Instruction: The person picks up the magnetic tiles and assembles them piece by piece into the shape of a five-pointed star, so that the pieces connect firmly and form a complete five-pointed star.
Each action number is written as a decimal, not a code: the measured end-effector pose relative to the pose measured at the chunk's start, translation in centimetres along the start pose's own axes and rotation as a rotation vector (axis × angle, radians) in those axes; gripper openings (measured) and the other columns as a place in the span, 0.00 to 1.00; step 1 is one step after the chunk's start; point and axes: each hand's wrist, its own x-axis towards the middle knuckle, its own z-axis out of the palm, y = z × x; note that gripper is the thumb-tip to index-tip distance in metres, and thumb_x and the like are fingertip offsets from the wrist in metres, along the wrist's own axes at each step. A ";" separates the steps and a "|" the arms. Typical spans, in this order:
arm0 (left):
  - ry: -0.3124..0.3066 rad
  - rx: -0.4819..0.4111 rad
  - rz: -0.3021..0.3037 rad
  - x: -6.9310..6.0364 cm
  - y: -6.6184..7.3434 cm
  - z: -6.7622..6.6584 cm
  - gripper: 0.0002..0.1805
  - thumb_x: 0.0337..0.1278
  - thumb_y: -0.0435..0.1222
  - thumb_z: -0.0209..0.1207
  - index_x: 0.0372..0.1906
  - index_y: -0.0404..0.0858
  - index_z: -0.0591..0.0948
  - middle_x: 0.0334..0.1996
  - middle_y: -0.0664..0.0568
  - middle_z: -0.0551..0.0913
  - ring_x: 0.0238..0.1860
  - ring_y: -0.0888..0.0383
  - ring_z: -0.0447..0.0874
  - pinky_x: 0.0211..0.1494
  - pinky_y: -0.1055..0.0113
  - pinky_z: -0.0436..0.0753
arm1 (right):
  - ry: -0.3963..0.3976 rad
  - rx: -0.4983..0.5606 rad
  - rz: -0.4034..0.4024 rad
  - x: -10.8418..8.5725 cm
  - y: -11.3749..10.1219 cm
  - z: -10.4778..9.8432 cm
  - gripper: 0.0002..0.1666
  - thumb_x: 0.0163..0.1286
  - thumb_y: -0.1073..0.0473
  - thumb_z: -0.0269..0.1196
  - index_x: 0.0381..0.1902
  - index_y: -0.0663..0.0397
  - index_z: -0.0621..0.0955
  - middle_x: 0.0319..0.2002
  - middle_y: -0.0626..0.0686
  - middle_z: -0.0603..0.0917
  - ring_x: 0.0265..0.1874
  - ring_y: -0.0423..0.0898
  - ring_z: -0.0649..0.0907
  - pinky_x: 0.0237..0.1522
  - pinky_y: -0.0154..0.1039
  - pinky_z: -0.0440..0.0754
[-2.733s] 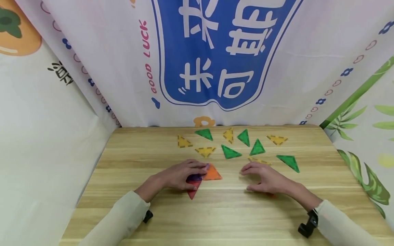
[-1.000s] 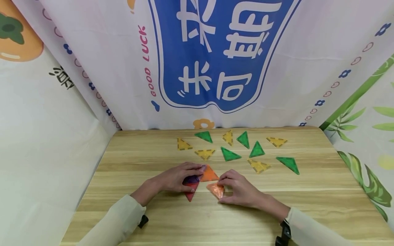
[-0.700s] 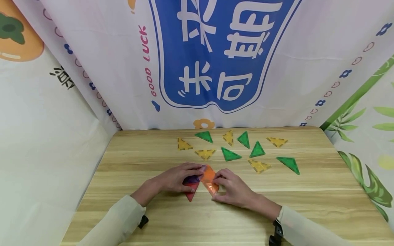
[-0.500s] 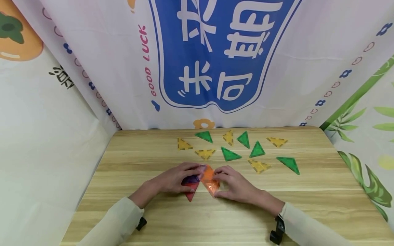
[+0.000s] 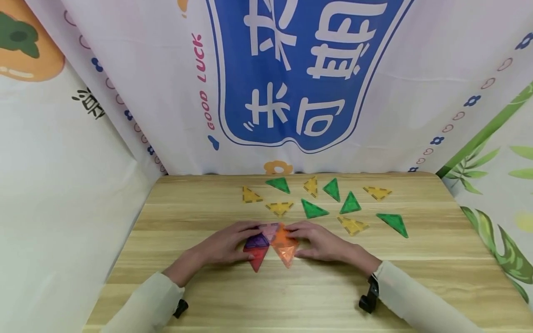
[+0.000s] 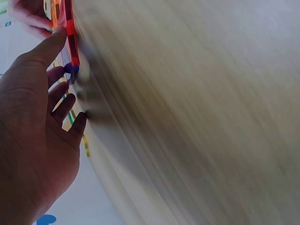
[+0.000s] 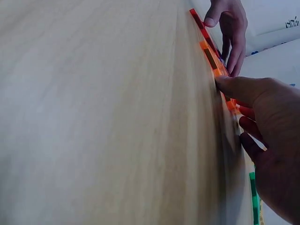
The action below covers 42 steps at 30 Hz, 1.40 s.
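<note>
1. Backed by white printed cloth (image 5: 175, 115) with a blue panel (image 5: 233, 92); set out on a wooden tabletop (image 5: 233, 300).

2. Gathered near the middle, between both hands: red tile (image 5: 257, 261), purple tile (image 5: 257, 240), pink tile (image 5: 270, 231), upper orange tile (image 5: 284, 238) and lower orange tile (image 5: 287, 255). Arranged as an arch, with bare wood between the red and lower orange points. Apparently placed to match side against side around a shared corner.

3. Rests the left hand (image 5: 226, 243) along the arch's left flank: thumb on the red tile, forefinger reaching over the pink, other fingers loosely bent, not clenched round anything. Likely spread this way to keep the left pieces from sliding.

4. Rests the right hand (image 5: 322, 241) opposite: fingertips on the upper orange tile, thumb at the lower orange tile's outer side, fingers relaxed and gently curved. Probably set there to steady the join between the two.

5. Scattered farther back, apart from the arch and untouched: five green tiles (image 5: 313, 209) and five yellow tiles (image 5: 353, 225). Perhaps spread singly for easy picking.

6. Strapped below pale sleeves (image 5: 145, 296): black wrist mounts (image 5: 368, 299).
</note>
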 end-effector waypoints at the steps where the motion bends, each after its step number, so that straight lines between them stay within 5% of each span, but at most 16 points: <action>1: 0.000 0.005 -0.003 -0.1 -0.1 -0.1 0.39 0.73 0.52 0.65 0.80 0.39 0.70 0.82 0.46 0.62 0.80 0.45 0.62 0.77 0.45 0.71 | -0.001 0.003 -0.003 0.1 0.0 0.1 0.33 0.71 0.49 0.74 0.69 0.57 0.81 0.75 0.54 0.75 0.75 0.53 0.73 0.74 0.54 0.73; 17: 0.028 -0.052 -0.098 -3.6 -3.9 -1.3 0.36 0.66 0.45 0.70 0.77 0.42 0.75 0.80 0.46 0.68 0.78 0.39 0.66 0.77 0.36 0.67 | 0.091 -0.057 -0.081 5.3 -2.3 3.2 0.31 0.68 0.46 0.75 0.63 0.57 0.86 0.70 0.56 0.80 0.69 0.51 0.79 0.69 0.46 0.78; 42: 0.129 -0.122 -0.199 -11.3 -9.0 -4.2 0.38 0.51 0.33 0.76 0.71 0.37 0.80 0.73 0.32 0.73 0.71 0.26 0.69 0.65 0.26 0.72 | 0.075 -0.172 -0.079 15.7 -6.7 7.7 0.30 0.70 0.43 0.74 0.62 0.55 0.86 0.69 0.53 0.81 0.67 0.47 0.79 0.73 0.38 0.71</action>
